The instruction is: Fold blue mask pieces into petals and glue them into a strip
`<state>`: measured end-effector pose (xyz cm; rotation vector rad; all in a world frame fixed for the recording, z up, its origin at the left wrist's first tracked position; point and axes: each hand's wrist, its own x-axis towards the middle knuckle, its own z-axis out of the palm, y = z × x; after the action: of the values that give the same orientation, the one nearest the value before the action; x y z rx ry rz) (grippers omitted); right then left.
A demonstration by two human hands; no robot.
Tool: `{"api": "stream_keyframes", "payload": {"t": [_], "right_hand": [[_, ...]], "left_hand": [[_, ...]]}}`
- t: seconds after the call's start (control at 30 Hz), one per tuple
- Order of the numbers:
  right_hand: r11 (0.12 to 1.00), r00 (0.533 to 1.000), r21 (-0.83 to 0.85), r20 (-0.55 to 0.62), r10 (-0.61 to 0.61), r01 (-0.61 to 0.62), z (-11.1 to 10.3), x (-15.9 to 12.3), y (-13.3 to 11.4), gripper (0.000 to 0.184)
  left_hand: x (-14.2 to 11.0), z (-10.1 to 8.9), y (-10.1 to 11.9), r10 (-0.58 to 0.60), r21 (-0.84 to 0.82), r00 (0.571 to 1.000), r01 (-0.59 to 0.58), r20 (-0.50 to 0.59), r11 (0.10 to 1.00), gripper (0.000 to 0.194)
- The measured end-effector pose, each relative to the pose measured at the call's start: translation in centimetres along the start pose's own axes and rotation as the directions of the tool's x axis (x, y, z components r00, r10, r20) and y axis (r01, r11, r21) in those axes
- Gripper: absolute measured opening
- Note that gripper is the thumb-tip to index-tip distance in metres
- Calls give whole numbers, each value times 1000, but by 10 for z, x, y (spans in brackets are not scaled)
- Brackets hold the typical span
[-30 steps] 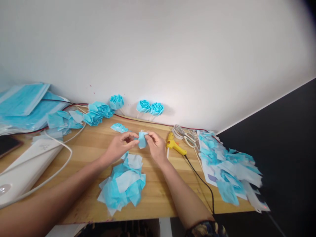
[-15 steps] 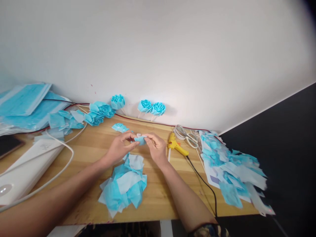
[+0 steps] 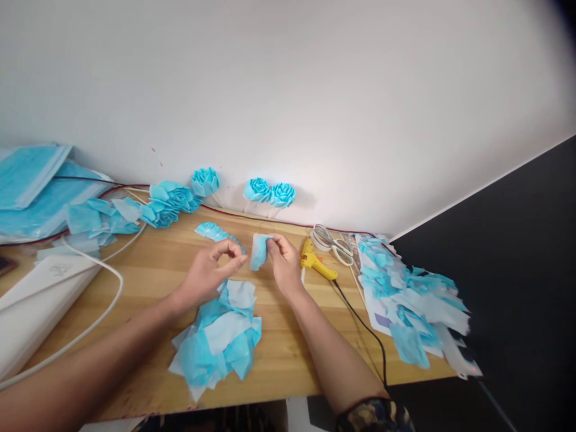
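My right hand (image 3: 284,264) pinches a small strip of blue and white fabric (image 3: 258,252) between thumb and fingers, above the wooden table. To its left is my left hand (image 3: 213,267), apart from the strip, with thumb and forefinger curved close to each other and nothing visible between them. Just behind the left hand lies a row of folded blue petals (image 3: 211,231), partly hidden by the fingers. A loose pile of blue and white fabric pieces (image 3: 220,339) sits nearer, below both hands.
A yellow glue gun (image 3: 317,261) and scissors (image 3: 335,245) lie right of my hands. Farther right is a heap of fabric scraps (image 3: 409,300). Blue fabric flowers (image 3: 270,193) stand along the wall. At left are face masks (image 3: 40,186), a white box (image 3: 45,306) and a cable.
My left hand has let go of the fabric strip and moved slightly left. The strip, now upright, stays in my right hand. The view has shifted a little to the right.
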<state>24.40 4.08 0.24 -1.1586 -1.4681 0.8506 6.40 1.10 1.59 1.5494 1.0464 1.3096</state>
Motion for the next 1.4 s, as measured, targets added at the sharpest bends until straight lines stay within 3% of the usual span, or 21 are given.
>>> {"api": "stream_keyframes", "payload": {"t": [0.17, 0.3, 0.57, 0.7, 0.83, 1.13, 1.4], "right_hand": [[1000, 999, 6, 37, 15, -15, 0, -1, 0, 29], [999, 999, -44, 26, -22, 23, 1, -4, -4, 29], [977, 989, -156, 34, -144, 148, 3, -7, -9, 27], [921, 963, -282, 88, -255, 269, 5, -10, -7, 25], [847, 929, -384, 143, -340, 369, 5, -12, -6, 26], [782, 884, -417, 150, -443, 462, 4, -10, -2, 25], [719, 826, -422, 160, -541, 553, 5, -10, -1, 21]], "left_hand": [[2, -5, 4, -57, -42, 995, 54, -76, 998, 33], [1, -4, 6, -76, -33, 994, 73, -80, 997, 27], [4, 0, -8, -130, -146, 991, 134, 38, 980, 20], [4, 3, -17, -116, -95, 988, 126, 106, 987, 19], [4, 5, -16, -112, -88, 991, 119, 77, 989, 15], [4, 5, -16, -110, -58, 990, 115, 86, 992, 17], [3, 6, -17, -153, -87, 988, 155, 25, 984, 23]]}}
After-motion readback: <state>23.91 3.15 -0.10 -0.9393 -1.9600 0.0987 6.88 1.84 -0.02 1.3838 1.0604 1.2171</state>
